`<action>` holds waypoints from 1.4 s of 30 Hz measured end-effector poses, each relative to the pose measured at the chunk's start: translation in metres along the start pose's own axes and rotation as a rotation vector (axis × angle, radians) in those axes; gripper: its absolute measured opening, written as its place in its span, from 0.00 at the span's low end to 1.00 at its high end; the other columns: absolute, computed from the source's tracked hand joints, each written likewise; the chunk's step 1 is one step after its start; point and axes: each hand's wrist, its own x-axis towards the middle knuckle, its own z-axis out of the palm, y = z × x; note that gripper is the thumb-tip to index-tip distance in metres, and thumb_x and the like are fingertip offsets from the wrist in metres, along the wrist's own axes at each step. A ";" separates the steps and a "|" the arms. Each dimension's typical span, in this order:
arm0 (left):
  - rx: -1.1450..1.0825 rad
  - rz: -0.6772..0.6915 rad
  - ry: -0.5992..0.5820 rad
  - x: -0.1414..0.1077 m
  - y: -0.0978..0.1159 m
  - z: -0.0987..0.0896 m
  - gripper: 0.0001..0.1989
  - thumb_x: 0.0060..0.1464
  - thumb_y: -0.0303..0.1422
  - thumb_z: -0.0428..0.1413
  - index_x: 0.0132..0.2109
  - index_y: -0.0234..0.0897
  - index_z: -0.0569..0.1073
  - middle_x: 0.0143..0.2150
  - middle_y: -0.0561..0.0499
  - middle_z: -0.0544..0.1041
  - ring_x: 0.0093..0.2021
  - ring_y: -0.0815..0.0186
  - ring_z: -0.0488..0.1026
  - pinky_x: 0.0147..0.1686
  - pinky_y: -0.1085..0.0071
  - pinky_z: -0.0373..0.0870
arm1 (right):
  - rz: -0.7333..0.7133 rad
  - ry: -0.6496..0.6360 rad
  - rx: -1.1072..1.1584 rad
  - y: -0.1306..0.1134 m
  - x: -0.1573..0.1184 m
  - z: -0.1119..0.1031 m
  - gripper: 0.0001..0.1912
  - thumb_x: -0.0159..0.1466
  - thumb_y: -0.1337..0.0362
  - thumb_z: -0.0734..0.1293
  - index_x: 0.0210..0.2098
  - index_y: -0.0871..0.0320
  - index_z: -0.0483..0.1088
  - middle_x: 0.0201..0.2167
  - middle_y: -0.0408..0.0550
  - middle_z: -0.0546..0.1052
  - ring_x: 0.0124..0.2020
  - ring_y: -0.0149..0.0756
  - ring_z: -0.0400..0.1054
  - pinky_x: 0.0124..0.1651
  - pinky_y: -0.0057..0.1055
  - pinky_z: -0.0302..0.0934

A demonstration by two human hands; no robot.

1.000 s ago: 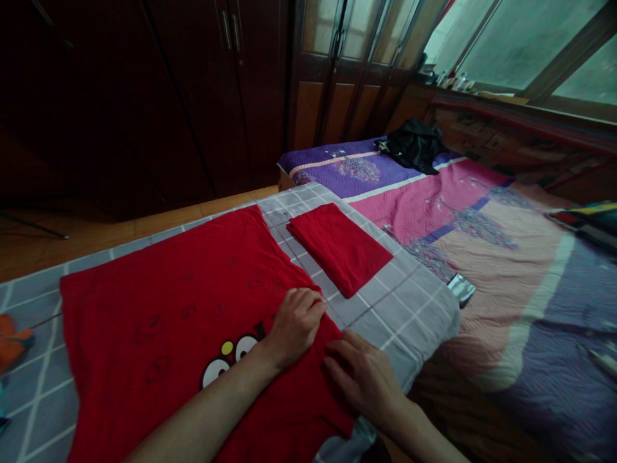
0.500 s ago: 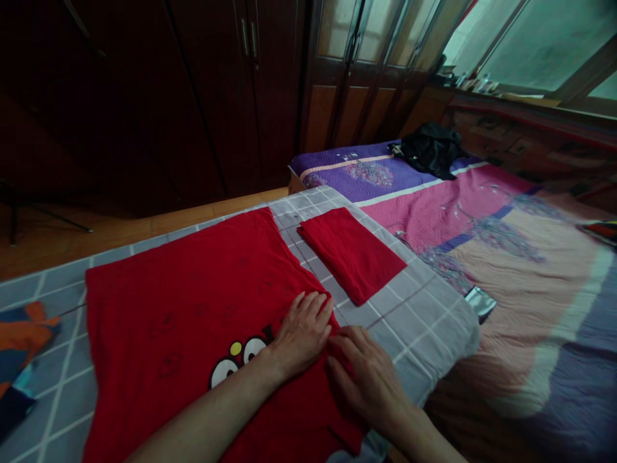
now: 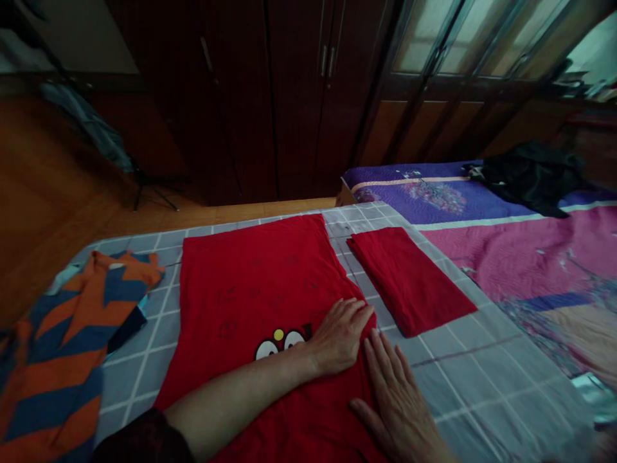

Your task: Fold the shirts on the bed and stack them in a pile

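Observation:
A red T-shirt (image 3: pixel 241 276) with a printed cartoon face lies spread on a grey checked cloth (image 3: pixel 463 379). My left hand (image 3: pixel 340 337) rests on the shirt by its right edge, fingers stretched out and lying on the fabric. Close beside it, my right hand (image 3: pixel 398 392) is laid flat along that same edge, fingers extended and thumb apart. Neither hand grips the cloth. To the right of the shirt sits a folded red garment (image 3: pixel 409 276), apart from both hands. The shirt's lower part is partly hidden by my left forearm.
An orange-and-blue striped garment (image 3: pixel 62 373) lies at the left of the checked surface. Behind on the right is a bed (image 3: pixel 511 244) with a patterned cover and a black garment (image 3: pixel 530 173). Dark wardrobes (image 3: pixel 299 116) stand at the back, a phone-like object (image 3: pixel 592 392) at right.
The view has swung left, showing more of the striped garment. My right hand has gone from curled fingers at the shirt's edge to lying flat on it; my left hand stays on the shirt.

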 end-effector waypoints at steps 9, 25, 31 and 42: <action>0.036 -0.284 0.138 -0.090 -0.008 -0.149 0.22 0.61 0.31 0.47 0.61 0.36 0.61 0.60 0.45 0.67 0.60 0.63 0.63 0.60 0.63 0.57 | -0.357 0.117 0.096 0.007 0.047 -0.022 0.41 0.64 0.49 0.58 0.67 0.65 0.41 0.67 0.59 0.49 0.66 0.53 0.44 0.56 0.49 0.54; 0.001 -1.271 0.559 -0.317 0.025 -0.092 0.19 0.56 0.41 0.51 0.51 0.37 0.70 0.44 0.47 0.74 0.40 0.63 0.72 0.41 0.68 0.68 | -1.236 -0.558 0.662 -0.169 0.144 -0.019 0.36 0.64 0.54 0.62 0.66 0.60 0.47 0.68 0.56 0.42 0.68 0.48 0.30 0.67 0.50 0.31; 0.014 -1.254 0.573 -0.303 0.026 -0.088 0.05 0.51 0.32 0.52 0.31 0.36 0.71 0.37 0.51 0.71 0.38 0.65 0.69 0.39 0.70 0.65 | -1.222 -0.543 0.674 -0.174 0.142 -0.001 0.37 0.64 0.51 0.62 0.67 0.58 0.46 0.68 0.54 0.45 0.68 0.47 0.30 0.67 0.50 0.31; -0.017 -1.235 0.503 -0.303 0.034 -0.094 0.08 0.53 0.26 0.48 0.36 0.37 0.71 0.33 0.53 0.73 0.33 0.68 0.69 0.35 0.74 0.63 | -1.224 -0.523 0.708 -0.172 0.139 0.006 0.37 0.64 0.54 0.62 0.67 0.56 0.44 0.68 0.52 0.44 0.68 0.49 0.31 0.67 0.52 0.32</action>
